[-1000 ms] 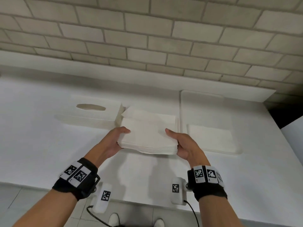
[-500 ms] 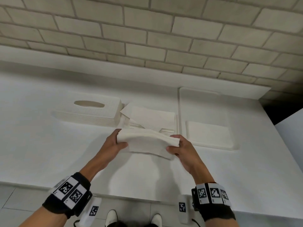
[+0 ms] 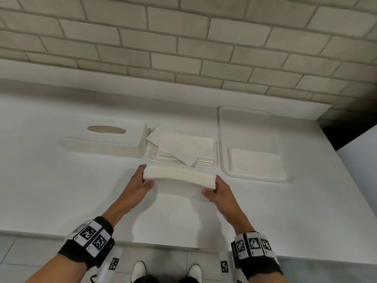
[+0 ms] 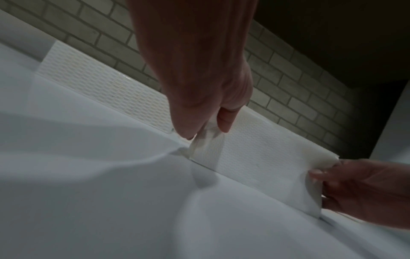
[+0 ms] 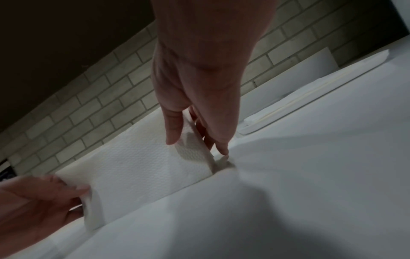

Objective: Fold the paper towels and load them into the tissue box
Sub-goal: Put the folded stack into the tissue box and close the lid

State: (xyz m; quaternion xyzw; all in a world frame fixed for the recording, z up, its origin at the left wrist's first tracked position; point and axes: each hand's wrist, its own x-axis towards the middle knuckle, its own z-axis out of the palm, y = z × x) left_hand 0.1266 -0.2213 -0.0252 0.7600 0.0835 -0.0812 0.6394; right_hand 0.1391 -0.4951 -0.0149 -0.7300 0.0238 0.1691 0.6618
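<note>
A thick stack of white paper towels (image 3: 179,176) stands on its long edge on the white counter. My left hand (image 3: 145,180) pinches its left end and my right hand (image 3: 212,188) pinches its right end, thumbs on the near face. The left wrist view shows the left hand (image 4: 206,133) clamping the stack (image 4: 261,149). In the right wrist view, my right hand (image 5: 195,140) grips the stack (image 5: 144,166) the same way. The white textured tissue box (image 3: 106,139), with an oval slot on top, sits behind and to the left.
Just behind the stack lies another pile of paper towels (image 3: 183,150) with a skewed sheet on top. A white tray (image 3: 224,139) at the right holds a flat pile of sheets (image 3: 255,162). A brick wall backs the counter, whose front edge is near my wrists.
The stack was held flat above the rear pile. Both hands drew it toward me, tipped it upright and set its long edge on the counter.
</note>
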